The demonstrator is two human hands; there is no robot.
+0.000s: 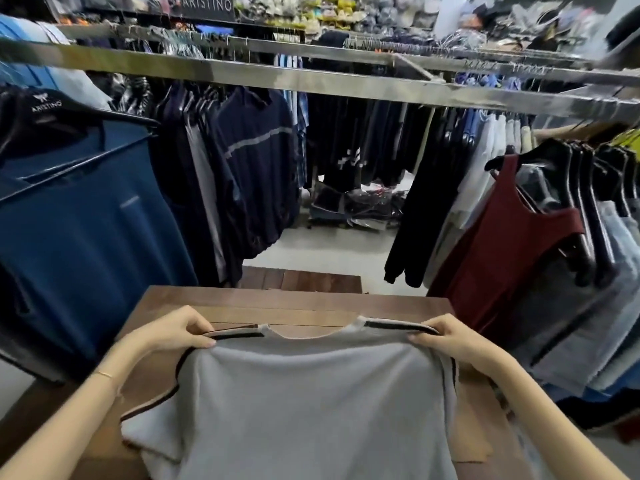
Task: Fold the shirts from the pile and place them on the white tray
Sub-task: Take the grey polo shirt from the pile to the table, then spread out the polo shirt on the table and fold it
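A light grey shirt with dark-striped shoulder seams hangs spread out in front of me over the wooden table. My left hand pinches its left shoulder seam. My right hand pinches the right shoulder seam at the same height. The neckline sits between my hands, and the shirt's lower part runs out of view at the bottom. No white tray and no pile of shirts are in view.
Clothing racks surround the table: blue and navy shirts at the left, dark garments behind, a maroon tank top on a hanger at the right. A metal rail crosses overhead. Bagged items lie on the floor beyond the table.
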